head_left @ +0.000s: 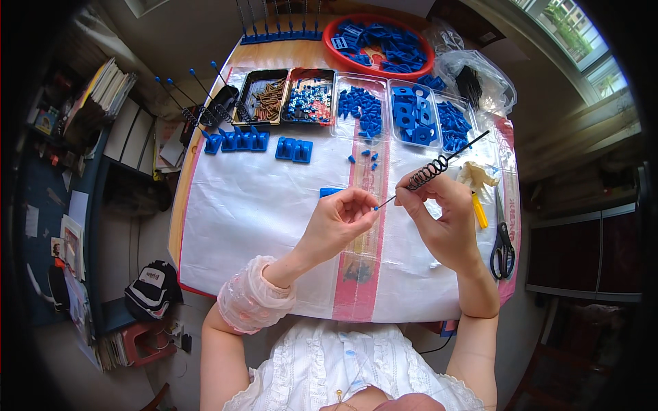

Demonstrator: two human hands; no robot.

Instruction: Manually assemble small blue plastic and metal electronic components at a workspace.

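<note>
My right hand (444, 214) grips a black coiled wire (428, 172), its straight upper end pointing up to the right. The wire's lower straight end reaches toward my left hand (337, 222), whose thumb and index finger pinch a small blue cap (376, 207) at or near the wire's tip. Whether the cap sits on the wire is too small to tell. Partly hidden behind my left fingers lies a blue plastic block (331, 192). Several loose blue caps (366, 153) are scattered on the white sheet beyond my hands.
Across the far side stand trays of screws (269, 101), nuts (308, 97) and blue parts (362, 108), before a red basin (430, 51). Blue blocks (294, 150) line the left. Scissors (504, 250), a yellow-handled tool (479, 210) and a plastic bag (504, 85) lie right.
</note>
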